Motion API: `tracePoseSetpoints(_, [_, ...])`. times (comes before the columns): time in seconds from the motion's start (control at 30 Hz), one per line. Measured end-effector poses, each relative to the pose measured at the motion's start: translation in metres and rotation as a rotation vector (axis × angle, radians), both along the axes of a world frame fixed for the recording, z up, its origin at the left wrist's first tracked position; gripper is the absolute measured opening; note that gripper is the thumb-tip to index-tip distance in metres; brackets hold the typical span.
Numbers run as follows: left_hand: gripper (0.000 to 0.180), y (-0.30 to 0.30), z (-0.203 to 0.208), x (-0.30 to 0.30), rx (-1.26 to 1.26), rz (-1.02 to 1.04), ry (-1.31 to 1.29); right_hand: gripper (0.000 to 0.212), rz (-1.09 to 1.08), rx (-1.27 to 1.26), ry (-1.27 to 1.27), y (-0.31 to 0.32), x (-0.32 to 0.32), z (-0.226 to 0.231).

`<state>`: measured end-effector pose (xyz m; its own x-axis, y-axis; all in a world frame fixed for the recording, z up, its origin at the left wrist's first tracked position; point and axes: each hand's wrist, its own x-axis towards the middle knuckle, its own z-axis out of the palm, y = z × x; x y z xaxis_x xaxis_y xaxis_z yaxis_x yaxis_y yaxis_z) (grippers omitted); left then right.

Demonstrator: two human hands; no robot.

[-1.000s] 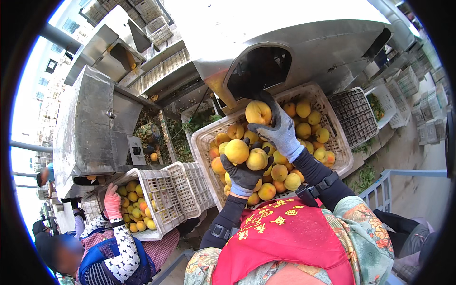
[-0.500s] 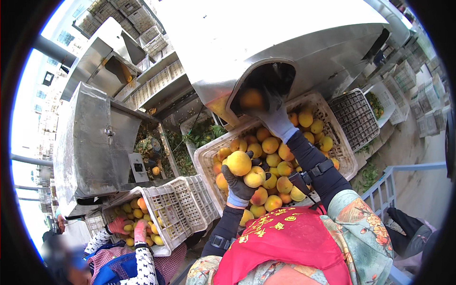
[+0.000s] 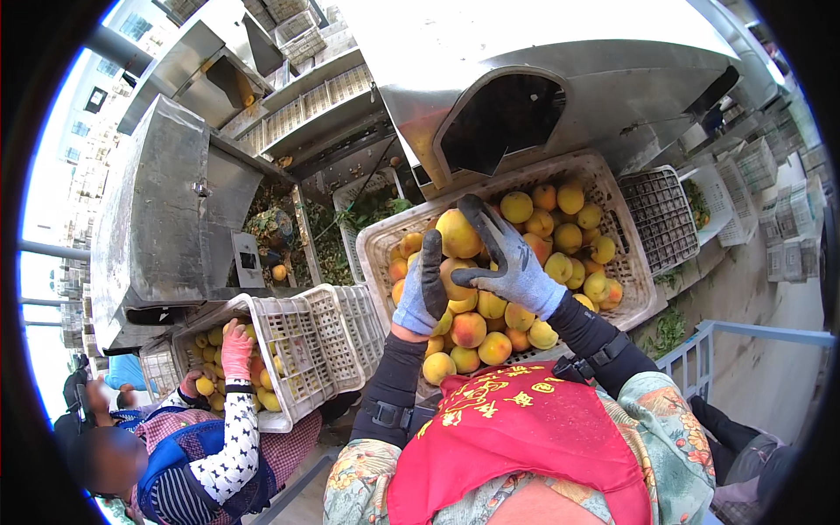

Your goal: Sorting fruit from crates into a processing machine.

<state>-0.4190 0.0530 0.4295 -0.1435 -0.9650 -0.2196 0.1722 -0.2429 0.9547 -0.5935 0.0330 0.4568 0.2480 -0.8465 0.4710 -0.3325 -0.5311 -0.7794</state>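
Observation:
A large yellow-orange peach (image 3: 458, 234) is held between my two hands, above a pale plastic crate (image 3: 623, 229) of peaches. My left hand (image 3: 423, 284), in a grey-and-blue glove, closes on its left side with fingers pointing up. On the other side, my right hand (image 3: 509, 262), gloved alike, curves its fingers along the fruit, the thumb set apart and lower. Another peach (image 3: 456, 278) sits just below, between the left palm and right thumb; what supports it is partly hidden. Yellow and red-blushed peaches (image 3: 494, 348) lie around beneath both hands.
Beyond the crate stands a metal machine with a dark opening (image 3: 503, 122). A person (image 3: 210, 446) at the left handles fruit in a tilted white crate (image 3: 293, 354). A dark grid crate (image 3: 658, 219) lies right, near a blue railing (image 3: 700, 350).
My right hand has withdrawn from the machine's opening and come down beside my left hand. Both now meet around a peach. The person at the left has raised one hand.

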Motion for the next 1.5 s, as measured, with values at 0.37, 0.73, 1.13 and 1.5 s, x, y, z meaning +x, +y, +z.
tracePoseSetpoints(0.37, [0.043, -0.004, 0.014, -0.03, -0.254, -0.13, 0.365, 0.09, -0.143, 0.165, -0.091, -0.005, -0.014, 0.005])
tracePoseSetpoints(0.73, [0.062, -0.026, -0.024, -0.035, -0.451, -0.1, -0.073, 0.096, -0.422, -0.11, 0.166, -0.06, -0.018, -0.01])
tracePoseSetpoints(1.13, [0.046, -0.026, 0.006, -0.044, -0.099, 0.001, 0.194, 0.074, -0.413, -0.069, 0.149, -0.136, -0.005, 0.021])
tracePoseSetpoints(1.5, [0.06, -0.019, -0.001, -0.042, -0.464, 0.012, -0.124, 0.098, -0.26, 0.19, 0.017, -0.001, -0.004, -0.007])
